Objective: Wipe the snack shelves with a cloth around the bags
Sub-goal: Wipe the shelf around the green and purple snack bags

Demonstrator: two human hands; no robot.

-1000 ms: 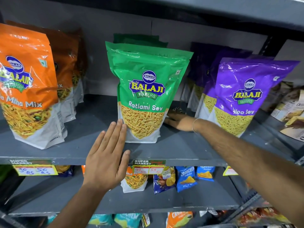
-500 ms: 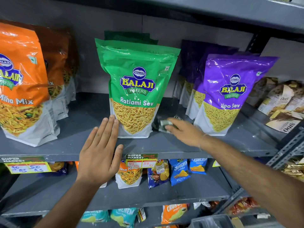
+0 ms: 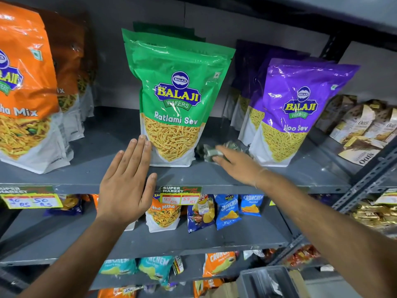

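Much of the cloth point(image 3: 211, 150) is hidden: it is a crumpled greenish-grey wad that shows only past the fingertips of the right hand point(image 3: 238, 165), and how far it reaches under the palm cannot be told. The hand lies palm down on top of it with its fingers curled over the wad, pressing it to the grey shelf point(image 3: 214, 177) (whether the thumb grips it from below is not visible). The cloth sits in the gap between two bags, the green bag point(image 3: 175, 100) marked Ratlami Sev just to the left of this hand and the purple bag point(image 3: 298, 110) marked Aloo Sev just to its right; more green and purple bags stand behind these, mostly covered and in shadow. The left hand point(image 3: 126, 186) is spread wide and flat, fingers together and thumb out, holding nothing. Its fingertips point(image 3: 141, 141) reach the lower left edge of the green bag, though whether they touch it or only stand before it is hard to say. Far to the left of that hand the orange bag point(image 3: 23, 87) is cut off by the frame edge, so only part of its lettering reads. Below the left thumb, the price tag point(image 3: 181, 195) on the shelf lip carries handwritten figures that are hard to make out.
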